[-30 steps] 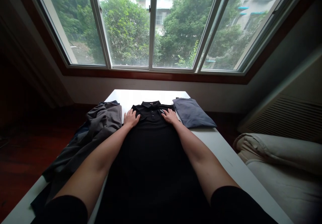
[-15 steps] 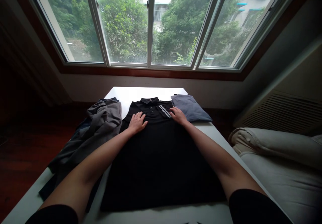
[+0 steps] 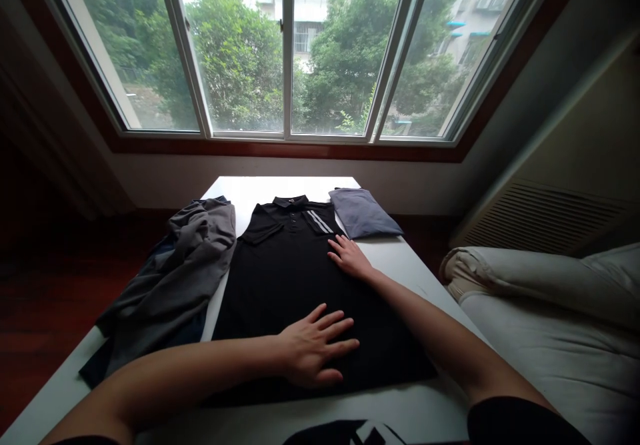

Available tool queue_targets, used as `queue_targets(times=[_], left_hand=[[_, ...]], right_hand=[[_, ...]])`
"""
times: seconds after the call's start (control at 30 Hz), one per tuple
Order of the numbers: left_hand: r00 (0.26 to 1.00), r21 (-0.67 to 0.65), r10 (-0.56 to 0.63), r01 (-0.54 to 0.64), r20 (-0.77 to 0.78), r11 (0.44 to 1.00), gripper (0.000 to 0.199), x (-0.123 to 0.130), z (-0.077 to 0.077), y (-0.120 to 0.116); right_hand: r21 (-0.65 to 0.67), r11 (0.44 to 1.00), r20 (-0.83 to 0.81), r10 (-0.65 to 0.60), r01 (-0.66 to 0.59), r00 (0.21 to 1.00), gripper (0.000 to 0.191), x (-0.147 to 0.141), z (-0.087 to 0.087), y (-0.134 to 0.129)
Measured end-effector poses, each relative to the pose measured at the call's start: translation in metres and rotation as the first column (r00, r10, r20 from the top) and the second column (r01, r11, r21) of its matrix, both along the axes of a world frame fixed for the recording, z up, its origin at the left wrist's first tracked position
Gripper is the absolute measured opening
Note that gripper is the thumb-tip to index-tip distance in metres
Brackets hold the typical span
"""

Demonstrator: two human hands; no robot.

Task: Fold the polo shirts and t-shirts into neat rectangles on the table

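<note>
A black polo shirt (image 3: 280, 278) lies flat on the white table, its collar toward the window and its hem toward me. Both short sleeves are folded in over the front, and the right one shows two pale stripes. My left hand (image 3: 320, 346) is over the lower part of the shirt, palm down with fingers spread. Further up, my right hand (image 3: 350, 256) rests on the shirt's right edge just below the striped sleeve, fingers stretched out. Neither hand grips any cloth.
A loose heap of grey and dark clothes (image 3: 185, 265) lies along the left of the white table (image 3: 420, 278). A folded grey-blue garment (image 3: 367, 213) sits at the far right corner. To the right stands a pale sofa (image 3: 540, 325); a window (image 3: 287, 65) is ahead.
My left hand has left the left sleeve and come down and right to the shirt's lower part. My right hand has slid slightly down the right edge. The view has shifted a little.
</note>
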State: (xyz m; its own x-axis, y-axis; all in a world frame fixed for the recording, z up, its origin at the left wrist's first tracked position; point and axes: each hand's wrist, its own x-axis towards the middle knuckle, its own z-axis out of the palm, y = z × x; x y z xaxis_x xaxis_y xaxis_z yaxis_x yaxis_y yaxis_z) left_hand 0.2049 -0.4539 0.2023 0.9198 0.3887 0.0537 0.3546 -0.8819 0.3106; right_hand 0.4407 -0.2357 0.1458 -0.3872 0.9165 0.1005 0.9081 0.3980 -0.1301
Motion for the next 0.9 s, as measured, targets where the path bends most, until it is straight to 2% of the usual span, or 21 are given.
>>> queue_targets(times=[0.13,0.27,0.33,0.43,0.63,0.77,0.9], left_hand=[[0.999,-0.043,-0.031,0.03,-0.023,0.999,0.067,-0.011,0.007,-0.021],[0.999,-0.02,-0.038,0.038,-0.015,0.999,0.065,-0.006,0.01,-0.023],[0.999,0.012,-0.035,0.035,0.006,0.999,0.064,0.011,0.01,-0.017],[0.999,0.07,-0.036,0.034,0.029,0.997,0.059,0.052,0.009,-0.005],[0.998,0.155,-0.063,0.058,0.025,0.986,0.052,0.136,-0.003,0.026],[1.0,0.123,0.0,-0.001,0.004,0.992,0.032,0.162,-0.016,0.042],[0.998,0.06,-0.055,0.055,0.007,0.997,0.022,0.169,-0.027,0.049]], right_hand=[[0.025,1.0,-0.027,0.016,-0.016,0.999,0.055,0.001,0.008,-0.007],[0.026,1.0,-0.119,0.002,0.001,0.993,0.037,0.012,0.029,0.019],[0.005,1.0,-0.162,-0.029,0.03,0.986,0.031,0.02,0.04,0.042],[-0.077,0.995,-0.214,-0.083,0.068,0.973,0.03,0.031,0.053,0.077],[-0.172,0.979,-0.307,-0.161,0.112,0.938,0.031,0.031,0.063,0.132],[-0.245,0.966,-0.406,-0.183,0.087,0.895,0.032,0.018,0.061,0.159],[-0.3,0.952,-0.43,-0.198,0.067,0.881,0.033,0.006,0.057,0.176]])
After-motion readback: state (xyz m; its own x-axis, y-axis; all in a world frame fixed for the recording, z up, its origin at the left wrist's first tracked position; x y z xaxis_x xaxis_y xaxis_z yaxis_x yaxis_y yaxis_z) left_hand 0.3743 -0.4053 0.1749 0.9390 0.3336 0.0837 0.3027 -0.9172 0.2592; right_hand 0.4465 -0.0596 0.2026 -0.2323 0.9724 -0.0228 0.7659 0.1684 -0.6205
